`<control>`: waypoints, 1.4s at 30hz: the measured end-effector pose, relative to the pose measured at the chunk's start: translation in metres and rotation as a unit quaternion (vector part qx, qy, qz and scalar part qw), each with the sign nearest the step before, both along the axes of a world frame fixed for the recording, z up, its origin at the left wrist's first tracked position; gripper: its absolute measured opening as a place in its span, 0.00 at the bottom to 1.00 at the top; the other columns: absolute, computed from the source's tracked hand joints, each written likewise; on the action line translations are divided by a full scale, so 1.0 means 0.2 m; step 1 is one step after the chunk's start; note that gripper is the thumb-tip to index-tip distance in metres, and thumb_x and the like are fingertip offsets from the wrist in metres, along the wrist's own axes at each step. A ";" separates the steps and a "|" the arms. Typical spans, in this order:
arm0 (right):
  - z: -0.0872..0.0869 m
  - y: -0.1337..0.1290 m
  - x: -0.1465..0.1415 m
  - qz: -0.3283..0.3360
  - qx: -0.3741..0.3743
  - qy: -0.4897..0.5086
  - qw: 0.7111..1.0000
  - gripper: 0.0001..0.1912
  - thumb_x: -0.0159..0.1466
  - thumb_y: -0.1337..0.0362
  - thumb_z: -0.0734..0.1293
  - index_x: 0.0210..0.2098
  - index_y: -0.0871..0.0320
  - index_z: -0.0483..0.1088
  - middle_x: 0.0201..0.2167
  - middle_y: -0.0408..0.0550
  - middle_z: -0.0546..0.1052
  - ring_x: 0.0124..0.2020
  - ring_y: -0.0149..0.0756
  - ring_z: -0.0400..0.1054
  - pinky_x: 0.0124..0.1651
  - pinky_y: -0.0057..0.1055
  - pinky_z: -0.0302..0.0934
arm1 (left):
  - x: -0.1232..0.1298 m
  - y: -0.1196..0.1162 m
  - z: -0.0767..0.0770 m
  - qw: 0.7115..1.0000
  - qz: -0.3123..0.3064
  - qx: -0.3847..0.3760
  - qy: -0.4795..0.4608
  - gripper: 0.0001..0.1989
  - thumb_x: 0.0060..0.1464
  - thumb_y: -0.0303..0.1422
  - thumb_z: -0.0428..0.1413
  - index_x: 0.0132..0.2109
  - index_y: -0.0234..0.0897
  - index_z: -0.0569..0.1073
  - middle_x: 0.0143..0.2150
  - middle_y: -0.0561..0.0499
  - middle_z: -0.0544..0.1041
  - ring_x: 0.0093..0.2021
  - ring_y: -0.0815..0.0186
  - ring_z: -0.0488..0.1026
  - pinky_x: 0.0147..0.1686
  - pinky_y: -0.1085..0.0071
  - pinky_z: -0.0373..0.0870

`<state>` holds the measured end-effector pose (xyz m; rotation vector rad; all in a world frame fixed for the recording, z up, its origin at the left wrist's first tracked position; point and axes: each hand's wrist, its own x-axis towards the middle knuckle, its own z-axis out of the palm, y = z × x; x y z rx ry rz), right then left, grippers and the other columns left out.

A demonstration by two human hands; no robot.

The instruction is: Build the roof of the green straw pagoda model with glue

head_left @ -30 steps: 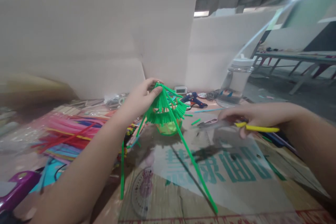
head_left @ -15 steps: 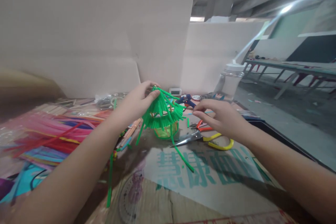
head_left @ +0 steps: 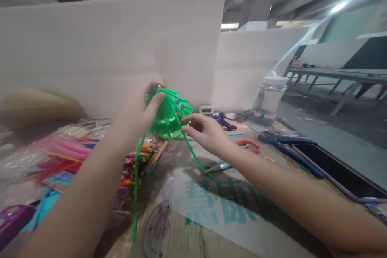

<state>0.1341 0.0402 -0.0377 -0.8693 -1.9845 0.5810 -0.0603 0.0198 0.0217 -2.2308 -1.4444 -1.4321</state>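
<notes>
My left hand grips the top of a cone-shaped craft made of bright green pipe cleaners, thumb in front and other fingers mostly hidden behind. The craft is tilted, with fringed ends fanning out to the right. A long green pipe cleaner hangs from its right side. My right hand pinches that strand near the fringe with thumb and fingertips. Under my right forearm lie scissors, only the blades showing. Another green strand hangs below my left hand.
Colourful pipe cleaners cover the left side. Behind stand a white panel, a small digital display, a blue glue gun and a clear bottle. A phone lies right; a protractor lies near the front.
My left hand has moved the green craft left and slightly up, tilting it. My right hand has come in from the right and now pinches the hanging strand.
</notes>
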 end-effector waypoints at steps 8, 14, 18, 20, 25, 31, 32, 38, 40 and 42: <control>0.15 -0.16 0.00 0.140 -0.184 0.108 0.967 0.07 0.60 0.61 0.69 0.36 0.58 0.76 0.26 0.42 0.76 0.22 0.28 0.68 0.23 0.26 0.60 | -0.04 -0.07 0.06 0.994 -0.027 -0.032 -0.102 0.17 0.62 0.46 0.51 0.51 0.41 0.72 0.48 0.49 0.76 0.47 0.58 0.73 0.45 0.62 0.73; 0.22 -0.28 0.06 0.243 -0.258 0.141 0.924 0.09 0.62 0.61 0.67 0.42 0.55 0.69 0.27 0.43 0.78 0.16 0.26 0.65 0.17 0.24 0.58 | -0.02 -0.08 0.06 0.986 -0.082 -0.066 -0.129 0.20 0.61 0.47 0.51 0.51 0.37 0.71 0.47 0.45 0.76 0.44 0.58 0.74 0.41 0.63 0.73; 0.11 -0.21 0.13 0.101 -0.062 0.104 0.987 0.05 0.64 0.67 0.63 0.39 0.56 0.69 0.33 0.45 0.78 0.23 0.28 0.68 0.23 0.25 0.60 | 0.03 -0.02 -0.01 0.988 -0.094 -0.084 -0.093 0.19 0.63 0.45 0.49 0.52 0.37 0.69 0.50 0.44 0.74 0.49 0.57 0.72 0.48 0.60 0.70; 0.02 -0.15 0.18 0.013 0.105 0.032 0.994 0.09 0.64 0.70 0.63 0.43 0.55 0.70 0.36 0.47 0.78 0.32 0.32 0.71 0.32 0.29 0.64 | 0.07 0.03 -0.06 0.987 -0.091 -0.108 -0.077 0.18 0.63 0.44 0.48 0.51 0.36 0.68 0.51 0.43 0.74 0.50 0.57 0.72 0.50 0.58 0.69; -0.14 -0.01 0.29 -0.055 0.295 -0.080 0.950 0.14 0.64 0.60 0.69 0.47 0.56 0.67 0.39 0.52 0.77 0.34 0.37 0.69 0.37 0.35 0.64 | 0.14 0.13 -0.17 0.984 -0.070 -0.155 -0.044 0.15 0.64 0.41 0.47 0.50 0.36 0.67 0.48 0.43 0.74 0.49 0.56 0.72 0.49 0.57 0.69; -0.13 -0.01 0.28 -0.085 0.217 -0.065 0.970 0.10 0.66 0.58 0.65 0.39 0.58 0.72 0.32 0.48 0.77 0.31 0.35 0.68 0.36 0.33 0.62 | 0.16 0.12 -0.18 0.987 -0.044 -0.153 -0.023 0.16 0.63 0.43 0.47 0.50 0.37 0.66 0.48 0.43 0.74 0.49 0.55 0.72 0.47 0.57 0.69; -0.13 -0.02 0.26 -0.088 0.184 -0.055 0.977 0.10 0.66 0.57 0.66 0.36 0.58 0.73 0.31 0.48 0.78 0.30 0.34 0.68 0.35 0.33 0.61 | 0.16 0.12 -0.18 0.988 -0.045 -0.149 -0.019 0.17 0.62 0.44 0.47 0.50 0.37 0.66 0.49 0.43 0.75 0.49 0.55 0.72 0.47 0.57 0.69; -0.12 -0.07 0.18 -0.068 -0.045 0.094 0.992 0.09 0.61 0.60 0.70 0.39 0.55 0.77 0.35 0.47 0.82 0.32 0.35 0.74 0.35 0.33 0.66 | 0.16 0.12 -0.20 0.990 -0.025 -0.141 0.003 0.18 0.63 0.46 0.47 0.51 0.39 0.67 0.50 0.43 0.74 0.49 0.53 0.73 0.46 0.56 0.70; -0.13 -0.07 0.16 -0.047 -0.104 0.147 0.983 0.10 0.59 0.61 0.70 0.40 0.56 0.77 0.32 0.47 0.82 0.30 0.35 0.74 0.32 0.32 0.66 | 0.17 0.12 -0.20 0.990 -0.025 -0.137 0.006 0.18 0.63 0.45 0.47 0.52 0.39 0.67 0.51 0.43 0.74 0.50 0.53 0.72 0.47 0.55 0.70; -0.14 -0.07 0.15 -0.043 -0.120 0.174 0.977 0.10 0.59 0.61 0.69 0.40 0.57 0.76 0.29 0.45 0.80 0.28 0.34 0.73 0.31 0.31 0.66 | 0.18 0.11 -0.19 0.990 -0.027 -0.138 0.007 0.18 0.63 0.45 0.47 0.51 0.38 0.67 0.51 0.42 0.74 0.51 0.52 0.72 0.47 0.55 0.70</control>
